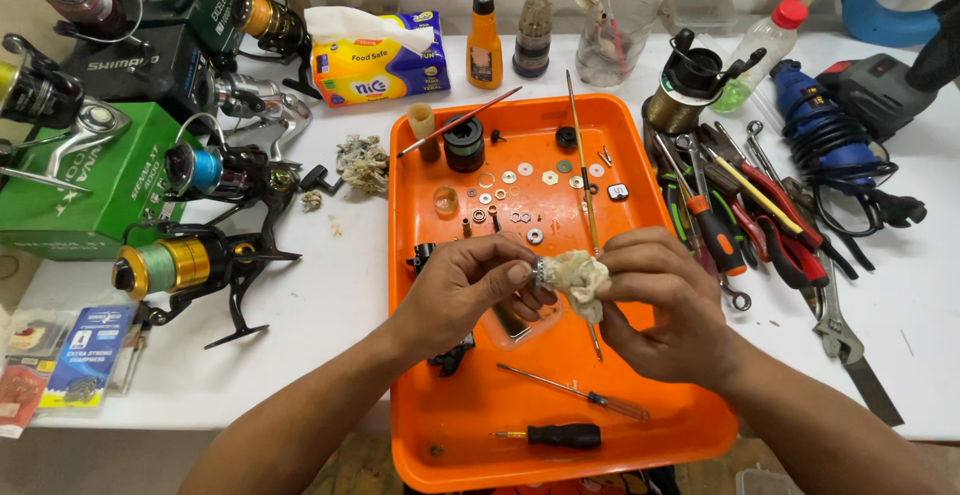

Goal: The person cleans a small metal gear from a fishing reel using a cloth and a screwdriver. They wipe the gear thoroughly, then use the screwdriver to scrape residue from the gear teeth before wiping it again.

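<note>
Small metal part (541, 272) pinched in left hand (470, 290) fingers (517, 275), pressed into a dirty rag (578, 280) wadded in right hand (655, 300); both over the orange tray (470, 410). The rag hides most of the part, so its shape is unclear. Past the fingertips: loose washers (520, 195), thin rod (585, 180). Below the wrists: black-handled screwdriver (560, 436). Far left of the fingers on the bench (330, 305): green box (85, 190), blue card packet (90, 350). Beyond: yellow-blue tissue pack (380, 60).

single head view, steep downward, close over orange tray (440, 435) and white table (330, 305)
</note>
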